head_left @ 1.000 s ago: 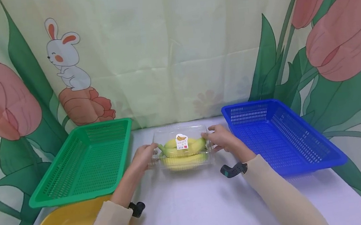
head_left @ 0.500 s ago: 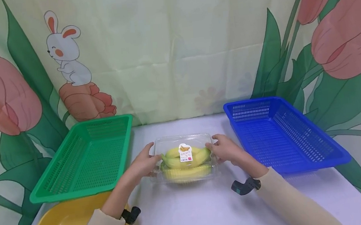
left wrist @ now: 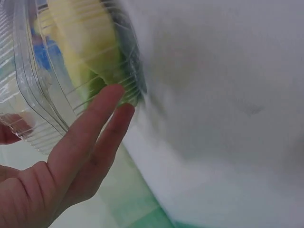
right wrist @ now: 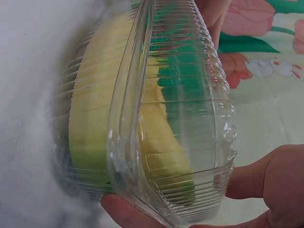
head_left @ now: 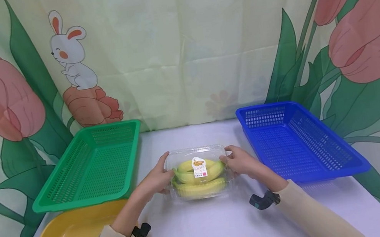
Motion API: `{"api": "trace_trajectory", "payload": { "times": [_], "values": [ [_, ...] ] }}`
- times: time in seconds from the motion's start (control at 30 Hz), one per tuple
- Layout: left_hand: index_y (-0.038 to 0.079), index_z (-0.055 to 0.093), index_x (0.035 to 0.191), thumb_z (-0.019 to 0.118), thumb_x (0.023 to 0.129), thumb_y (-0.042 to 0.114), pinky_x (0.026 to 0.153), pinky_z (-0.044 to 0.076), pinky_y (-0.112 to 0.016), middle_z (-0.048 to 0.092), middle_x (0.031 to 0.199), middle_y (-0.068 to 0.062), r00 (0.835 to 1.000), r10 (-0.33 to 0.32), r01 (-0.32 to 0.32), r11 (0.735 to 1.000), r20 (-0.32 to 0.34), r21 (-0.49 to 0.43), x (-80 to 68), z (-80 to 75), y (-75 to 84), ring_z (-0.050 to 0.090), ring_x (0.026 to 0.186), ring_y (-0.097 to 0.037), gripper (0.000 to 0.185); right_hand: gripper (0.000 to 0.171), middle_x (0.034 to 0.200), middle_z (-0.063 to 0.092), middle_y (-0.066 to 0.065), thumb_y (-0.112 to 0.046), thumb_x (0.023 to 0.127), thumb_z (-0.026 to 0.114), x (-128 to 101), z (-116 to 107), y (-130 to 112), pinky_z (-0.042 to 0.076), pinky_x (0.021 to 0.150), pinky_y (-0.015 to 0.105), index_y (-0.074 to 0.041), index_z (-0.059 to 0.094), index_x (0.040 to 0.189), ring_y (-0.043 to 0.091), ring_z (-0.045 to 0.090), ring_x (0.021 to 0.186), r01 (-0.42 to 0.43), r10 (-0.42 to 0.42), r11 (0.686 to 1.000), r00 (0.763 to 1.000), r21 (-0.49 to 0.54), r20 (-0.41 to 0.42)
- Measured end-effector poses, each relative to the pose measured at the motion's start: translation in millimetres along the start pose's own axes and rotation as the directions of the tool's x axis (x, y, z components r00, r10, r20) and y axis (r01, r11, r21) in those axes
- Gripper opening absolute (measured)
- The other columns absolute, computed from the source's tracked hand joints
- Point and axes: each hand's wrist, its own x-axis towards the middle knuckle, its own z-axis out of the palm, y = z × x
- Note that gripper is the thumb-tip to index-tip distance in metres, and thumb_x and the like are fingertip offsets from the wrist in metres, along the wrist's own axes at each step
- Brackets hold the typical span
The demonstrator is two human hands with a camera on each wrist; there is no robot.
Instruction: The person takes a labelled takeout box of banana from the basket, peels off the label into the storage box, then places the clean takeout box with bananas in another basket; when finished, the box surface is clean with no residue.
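Note:
A clear plastic clamshell box [head_left: 211,151] sits low over the white table, slightly right of centre in the head view. Yellow bananas with green ends [head_left: 201,189] lie inside, and a white label [head_left: 200,167] with a banana picture is stuck on the lid. My left hand [head_left: 157,178] holds the box's left end, thumb on the lid side; the left wrist view shows two extended fingers [left wrist: 78,142] against the ribbed wall. At the opposite end, my right hand [head_left: 241,161] grips with thumb above and fingers beneath, as the right wrist view [right wrist: 285,183] also shows.
A green perforated basket [head_left: 132,178] stands at the left, with a yellow basin [head_left: 60,226] in front of it. At the right is a blue perforated basket [head_left: 351,167]. A printed curtain [head_left: 170,58] hangs behind the table [head_left: 201,225].
Both hands have brought the banana box nearer to me and slightly right, most of it in the first half second. The baskets and basin stay in place; the head view has shifted a little.

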Motion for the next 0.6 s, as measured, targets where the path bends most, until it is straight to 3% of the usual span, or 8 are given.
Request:
{"api": "trace_trajectory", "payload": {
  "times": [0.2, 0.33, 0.43, 0.53, 0.6],
  "values": [
    [0.024, 0.007, 0.172, 0.048, 0.103, 0.013, 0.072, 0.061, -0.041, 0.038, 0.162, -0.036, 1.0, 0.015, -0.014, 1.0, -0.016, 0.027, -2.1, 2.1, 0.2, 0.055, 0.09, -0.025, 0.081, 0.059, 0.155, 0.048, 0.037, -0.025, 0.111, 0.053, -2.6, 0.0, 1.4, 0.065, 0.084, 0.043, 0.005, 0.036, 0.158, 0.048, 0.058, 0.137, 0.035, -0.035, 0.999, 0.999, -0.026, -0.018],
    [0.021, 0.007, 0.172, 0.049, 0.104, 0.014, 0.069, 0.06, -0.037, 0.025, 0.17, -0.034, 0.999, 0.027, -0.024, 0.998, -0.042, 0.057, -2.3, 2.5, 0.5, 0.059, 0.114, -0.036, 0.081, 0.057, 0.158, 0.046, 0.036, -0.025, 0.111, 0.053, -2.1, 0.9, 1.0, 0.062, 0.098, 0.051, 0.006, 0.038, 0.157, 0.052, 0.049, 0.145, 0.052, -0.054, 0.997, 0.998, -0.06, -0.032],
    [0.019, 0.009, 0.172, 0.051, 0.104, 0.015, 0.071, 0.061, -0.038, 0.023, 0.169, -0.034, 0.996, 0.043, -0.037, 0.996, -0.074, 0.081, -3.1, 2.9, 0.3, 0.05, 0.135, -0.044, 0.08, 0.057, 0.158, 0.046, 0.036, -0.025, 0.111, 0.054, -0.9, 0.8, 1.4, 0.061, 0.1, 0.053, 0.006, 0.038, 0.157, 0.052, 0.048, 0.146, 0.054, -0.056, 0.997, 0.998, -0.061, -0.033],
    [0.018, 0.014, 0.172, 0.054, 0.104, 0.017, 0.092, 0.061, -0.052, 0.022, 0.168, -0.035, 0.991, 0.075, -0.06, 0.989, -0.108, 0.137, -4.4, 4.8, 1.2, 0.046, 0.143, -0.051, 0.079, 0.059, 0.157, 0.045, 0.036, -0.024, 0.11, 0.055, 0.2, -0.7, 1.8, 0.059, 0.103, 0.054, 0.007, 0.037, 0.157, 0.053, 0.048, 0.145, 0.068, -0.072, 0.995, 0.996, -0.072, -0.044],
    [0.017, 0.017, 0.171, 0.055, 0.104, 0.019, 0.108, 0.052, -0.066, 0.018, 0.17, -0.034, 0.988, 0.098, -0.077, 0.983, -0.117, 0.165, -5.6, 7.1, 2.8, 0.042, 0.147, -0.056, 0.078, 0.059, 0.156, 0.047, 0.037, -0.024, 0.11, 0.056, 0.3, -2.3, 0.8, 0.057, 0.107, 0.057, 0.009, 0.038, 0.155, 0.053, 0.05, 0.144, 0.091, -0.099, 0.989, 0.993, -0.116, -0.06]
  ]
}}
